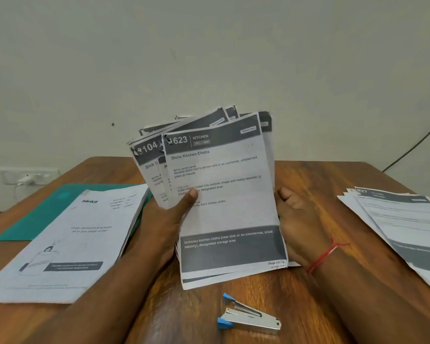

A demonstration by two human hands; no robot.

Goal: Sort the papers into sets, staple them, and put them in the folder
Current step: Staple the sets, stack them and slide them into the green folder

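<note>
Head view: left grip (164,219) pinches fanned papers (224,194), thumb on front sheet headed "Store Kitchen Cloths"; sheets held upright above bench (308,175). Right grip (296,219) clasps sheaf's right edge, fingers hidden behind. Stapler (248,316) lies splayed on bench, just below papers. Green folder (35,214) at left, partly under printed stack (67,244). Loose pile (402,219) at right.

Left hand (163,220) and right hand (297,219): bare, forearms (104,301) bare. Right wrist (308,240): one thin red thread (323,256), knotted, short ends sticking out.
</note>
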